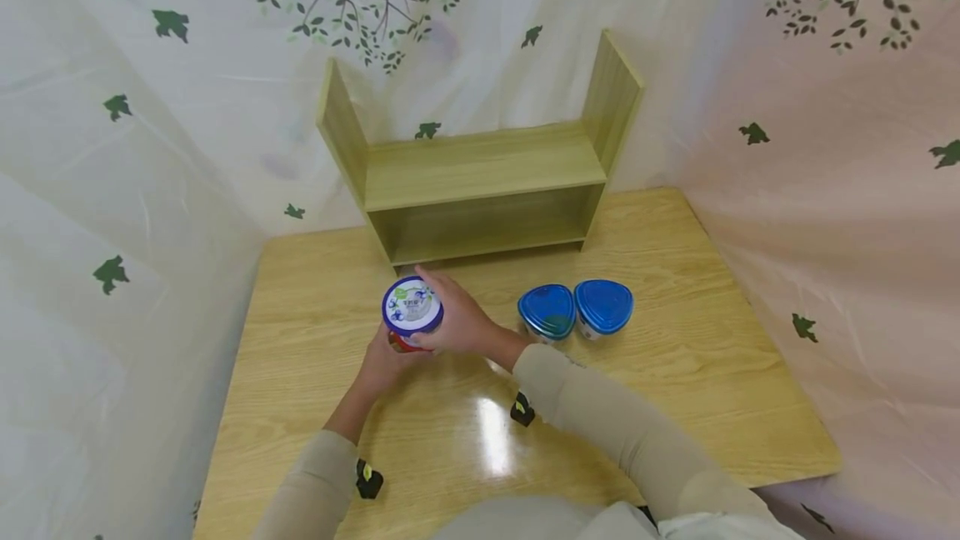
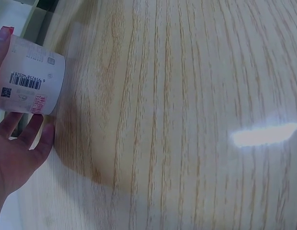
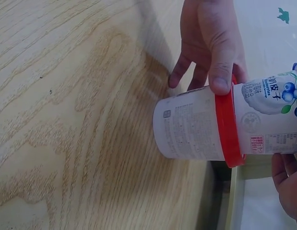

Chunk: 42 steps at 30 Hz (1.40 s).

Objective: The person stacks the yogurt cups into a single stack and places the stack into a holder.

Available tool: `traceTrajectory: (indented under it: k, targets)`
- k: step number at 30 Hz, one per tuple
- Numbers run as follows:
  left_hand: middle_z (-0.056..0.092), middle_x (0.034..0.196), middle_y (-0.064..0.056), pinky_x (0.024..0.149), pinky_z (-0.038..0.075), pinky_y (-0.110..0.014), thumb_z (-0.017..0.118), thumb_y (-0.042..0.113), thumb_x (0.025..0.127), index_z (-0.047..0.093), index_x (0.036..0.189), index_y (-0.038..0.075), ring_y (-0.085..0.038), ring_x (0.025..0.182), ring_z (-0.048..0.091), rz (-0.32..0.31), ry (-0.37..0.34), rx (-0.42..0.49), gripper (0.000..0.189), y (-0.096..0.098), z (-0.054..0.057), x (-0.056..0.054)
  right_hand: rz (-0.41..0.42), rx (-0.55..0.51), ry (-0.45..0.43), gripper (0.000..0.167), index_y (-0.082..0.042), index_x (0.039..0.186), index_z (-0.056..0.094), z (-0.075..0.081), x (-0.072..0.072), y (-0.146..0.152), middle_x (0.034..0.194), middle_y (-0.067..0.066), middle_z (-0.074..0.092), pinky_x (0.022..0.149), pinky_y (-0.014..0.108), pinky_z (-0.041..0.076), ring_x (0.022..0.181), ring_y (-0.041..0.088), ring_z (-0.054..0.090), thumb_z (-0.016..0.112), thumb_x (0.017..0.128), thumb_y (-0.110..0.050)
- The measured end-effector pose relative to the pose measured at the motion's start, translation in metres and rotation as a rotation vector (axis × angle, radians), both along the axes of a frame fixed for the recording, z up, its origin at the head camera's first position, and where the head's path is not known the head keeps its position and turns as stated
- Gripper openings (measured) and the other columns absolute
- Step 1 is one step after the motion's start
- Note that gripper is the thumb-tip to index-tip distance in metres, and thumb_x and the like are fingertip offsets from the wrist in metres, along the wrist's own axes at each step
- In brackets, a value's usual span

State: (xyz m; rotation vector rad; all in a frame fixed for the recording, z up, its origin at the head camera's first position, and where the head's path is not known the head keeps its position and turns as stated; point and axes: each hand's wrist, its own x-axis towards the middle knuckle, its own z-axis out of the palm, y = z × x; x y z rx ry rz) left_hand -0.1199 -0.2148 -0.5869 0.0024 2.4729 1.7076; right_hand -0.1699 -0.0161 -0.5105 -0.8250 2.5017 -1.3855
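Observation:
Two white tubs stand one on top of the other in front of the person. The upper blueberry tub [image 1: 412, 307] has a purple-blue rim and blueberries on its label. Beneath it is a red-lidded tub [image 3: 189, 125], whose barcode side shows in the left wrist view. The left hand [image 1: 386, 362] holds this lower tub, its thumb near the red lid in the right wrist view. Around the upper tub's side, the right hand [image 1: 463, 315] grips with thumb and fingers; only part of it appears in the right wrist view. Whether the lower tub touches the table cannot be told.
A two-level wooden shelf [image 1: 480, 165] stands at the back of the wooden table [image 1: 697, 373]. Two blue-lidded tubs, a left one [image 1: 547, 311] and a right one [image 1: 603, 307], sit side by side right of the hands. A patterned curtain [image 1: 112, 190] surrounds the table.

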Motion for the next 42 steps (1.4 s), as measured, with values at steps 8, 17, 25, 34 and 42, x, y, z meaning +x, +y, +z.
traceTrajectory:
  k: [8,17,25,34,42]
  targets:
    - [0.047,0.147,-0.014,0.107,0.044,-0.05,0.092,0.03,0.074,0.029,0.155,0.013,-0.034,0.133,0.048,-0.002,-0.018,0.005,0.104,-0.001,-0.004,-0.002,0.021,0.005,-0.004,0.112,-0.023,0.162,0.02,-0.005,-0.003,-0.001,0.156,0.007,0.036,0.104,0.044,0.046,0.132,0.025,0.047,0.089,0.075,-0.033]
    - [0.044,0.151,-0.014,0.11,0.041,-0.052,0.091,0.031,0.076,0.026,0.157,0.016,-0.035,0.137,0.045,-0.022,-0.001,-0.001,0.104,-0.002,-0.004,-0.002,0.04,0.02,-0.024,0.113,-0.023,0.163,0.014,-0.004,-0.002,0.0,0.161,0.008,0.029,0.108,0.045,0.043,0.137,0.027,0.042,0.088,0.078,-0.031]
    - [0.044,0.151,-0.013,0.114,0.034,-0.054,0.093,0.021,0.074,0.028,0.156,0.014,-0.033,0.14,0.041,-0.015,0.033,0.024,0.105,-0.002,-0.006,-0.002,0.014,0.026,-0.13,0.123,-0.023,0.164,0.005,0.001,0.0,0.006,0.166,0.005,0.021,0.116,0.05,0.032,0.148,0.027,0.03,0.09,0.076,-0.035]
    - [0.044,0.152,-0.01,0.115,0.032,-0.055,0.093,0.028,0.073,0.029,0.156,0.015,-0.033,0.141,0.039,0.006,-0.039,0.015,0.106,0.002,-0.004,-0.002,-0.071,0.104,-0.109,0.118,-0.039,0.161,0.001,0.021,0.007,0.055,0.167,0.0,0.016,0.117,0.058,0.026,0.152,0.03,0.018,0.087,0.081,-0.031]
    - [0.041,0.154,-0.009,0.117,0.029,-0.056,0.094,0.03,0.072,0.025,0.157,0.016,-0.033,0.142,0.037,0.012,-0.079,0.021,0.11,0.0,-0.003,-0.003,-0.131,0.198,-0.066,0.099,-0.029,0.163,0.013,0.026,0.003,0.142,0.162,0.006,0.031,0.113,0.061,0.032,0.149,0.034,0.024,0.079,0.089,-0.036]
